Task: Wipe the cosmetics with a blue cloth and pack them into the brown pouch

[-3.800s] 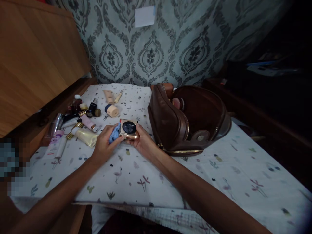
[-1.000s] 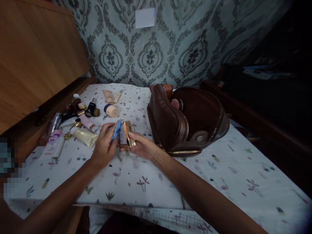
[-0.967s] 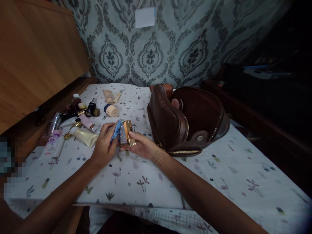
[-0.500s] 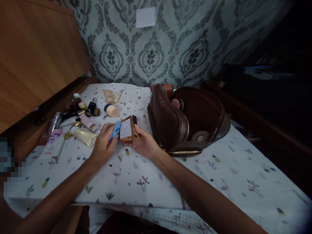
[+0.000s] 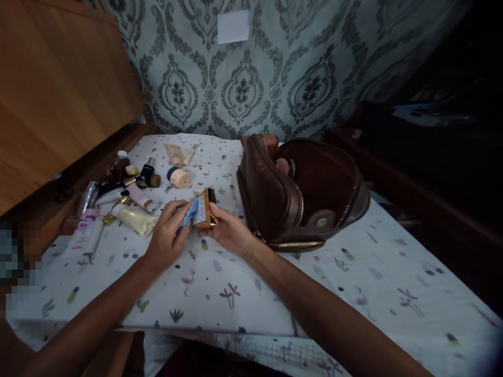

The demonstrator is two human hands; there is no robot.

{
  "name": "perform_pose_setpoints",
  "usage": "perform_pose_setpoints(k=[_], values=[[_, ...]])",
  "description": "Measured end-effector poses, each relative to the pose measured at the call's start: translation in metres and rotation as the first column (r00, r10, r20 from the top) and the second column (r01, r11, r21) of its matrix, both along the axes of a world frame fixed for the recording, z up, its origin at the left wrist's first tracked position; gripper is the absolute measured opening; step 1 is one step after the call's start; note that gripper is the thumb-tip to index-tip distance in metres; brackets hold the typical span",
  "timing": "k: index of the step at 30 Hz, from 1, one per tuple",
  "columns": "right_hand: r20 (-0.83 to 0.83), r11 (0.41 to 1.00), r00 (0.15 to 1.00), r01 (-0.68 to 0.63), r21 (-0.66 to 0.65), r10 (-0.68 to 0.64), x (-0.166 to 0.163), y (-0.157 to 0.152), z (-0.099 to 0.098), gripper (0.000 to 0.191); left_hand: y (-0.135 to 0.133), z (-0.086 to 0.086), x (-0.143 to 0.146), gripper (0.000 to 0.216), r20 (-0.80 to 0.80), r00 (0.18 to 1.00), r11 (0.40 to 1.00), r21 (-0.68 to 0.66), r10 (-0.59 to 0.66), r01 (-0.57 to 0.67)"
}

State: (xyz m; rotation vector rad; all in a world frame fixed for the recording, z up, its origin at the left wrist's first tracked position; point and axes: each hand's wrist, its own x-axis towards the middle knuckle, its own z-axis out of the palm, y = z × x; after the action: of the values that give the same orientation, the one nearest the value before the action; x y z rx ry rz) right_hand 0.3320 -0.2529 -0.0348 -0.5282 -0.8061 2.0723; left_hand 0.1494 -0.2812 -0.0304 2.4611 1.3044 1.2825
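The right hand (image 5: 230, 233) grips a small square gold compact (image 5: 205, 208) from below and behind, fingers curled under its gold edge, holding it tilted on its side so the glittery silver face turns toward the left hand (image 5: 167, 235). That left hand pinches a blue cloth (image 5: 187, 213) between thumb and fingers and presses it against the glittery face, so the compact sits squeezed between the two hands, just above the patterned bedsheet (image 5: 236, 283). Close beside the right hand, on its outer side, lies an open brown leather bag (image 5: 275, 199), its zip edge near the wrist. Beyond and outside the left hand a scatter of cosmetics rests on the sheet: a pale yellow tube (image 5: 135, 219) nearest the knuckles, a pink tube (image 5: 139, 197) past it, and a round beige jar (image 5: 179, 178) farther off.
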Motion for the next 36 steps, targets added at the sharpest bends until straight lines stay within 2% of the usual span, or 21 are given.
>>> perform_pose_setpoints(k=[7,12,22,26,36], values=[[0.052,0.999,0.999,-0.006,0.046,0.003,-0.002,-0.002,0.004,0.041,-0.004,0.003,0.003,0.051,-0.05,0.998,0.995,0.094,-0.035,0.039],[0.084,0.996,0.996,-0.039,0.082,0.032,-0.003,-0.002,0.003,0.046,-0.006,0.008,0.003,0.056,-0.039,0.998,0.993,0.104,-0.043,0.047],[0.045,0.998,0.999,-0.024,0.06,0.022,-0.003,-0.001,0.0,0.046,-0.008,0.01,0.004,0.06,-0.04,0.989,0.98,0.133,-0.141,0.146],[0.009,0.999,1.0,-0.012,0.05,0.012,-0.001,-0.002,0.0,0.038,-0.006,0.006,0.004,0.059,-0.058,0.993,0.984,0.137,-0.104,0.111],[-0.071,0.999,0.996,0.046,0.01,-0.045,0.0,0.002,-0.003,0.029,0.0,-0.004,0.0,0.052,-0.074,0.997,0.999,0.037,0.01,-0.007]])
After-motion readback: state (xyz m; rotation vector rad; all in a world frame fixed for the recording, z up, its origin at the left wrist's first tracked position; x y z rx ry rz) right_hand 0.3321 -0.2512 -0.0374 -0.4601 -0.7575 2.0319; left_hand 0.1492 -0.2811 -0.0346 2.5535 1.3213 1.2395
